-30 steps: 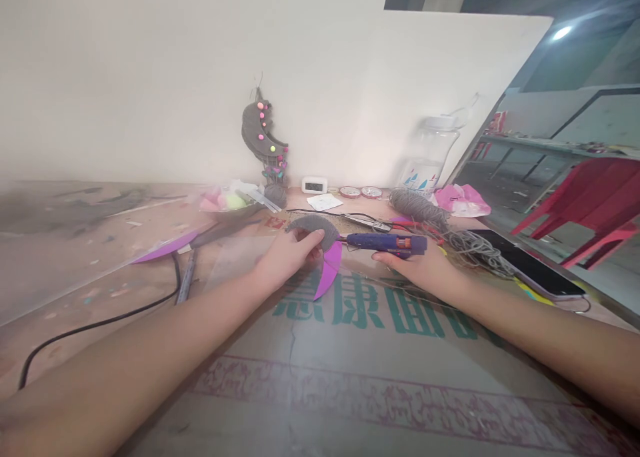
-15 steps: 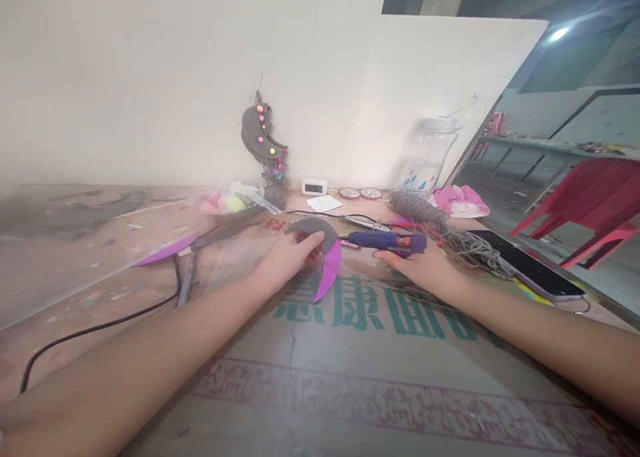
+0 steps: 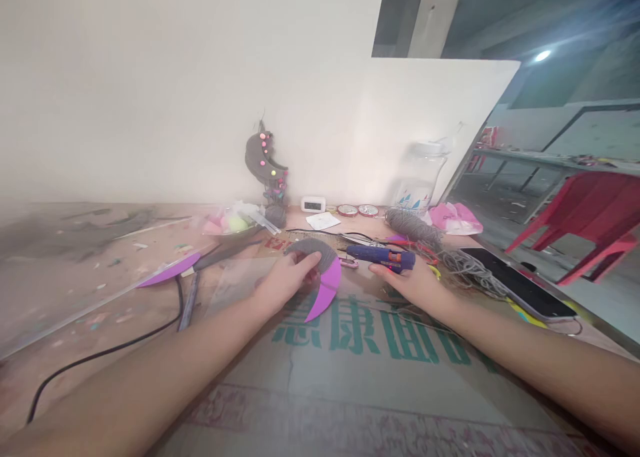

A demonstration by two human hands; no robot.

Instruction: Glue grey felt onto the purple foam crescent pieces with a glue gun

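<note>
My left hand (image 3: pixel 295 270) pinches a purple crescent (image 3: pixel 327 287) whose upper part is wrapped in grey yarn (image 3: pixel 320 249); its bare tip points down toward me. In my right hand (image 3: pixel 413 280) is a dark blue glue gun (image 3: pixel 383 257), its nozzle pointing left at the crescent with a small gap between them. A red light glows on the gun. Some of the right-hand fingers are hidden behind the gun. From a grey yarn skein (image 3: pixel 415 223), loose strands trail to the right of the gun.
A finished-looking grey moon ornament with coloured balls (image 3: pixel 260 160) hangs at the wall. Behind my hands stand a small white clock (image 3: pixel 313 205) and a clear bottle (image 3: pixel 420 177). To the right lies a phone (image 3: pixel 517 283); at left, a purple piece (image 3: pixel 173 270) and a black cable (image 3: pixel 100 353).
The glue gun's nozzle has drawn away from the crescent, leaving a gap. The crescent has turned slightly, its tip swinging left. The camera view has tilted up a little.
</note>
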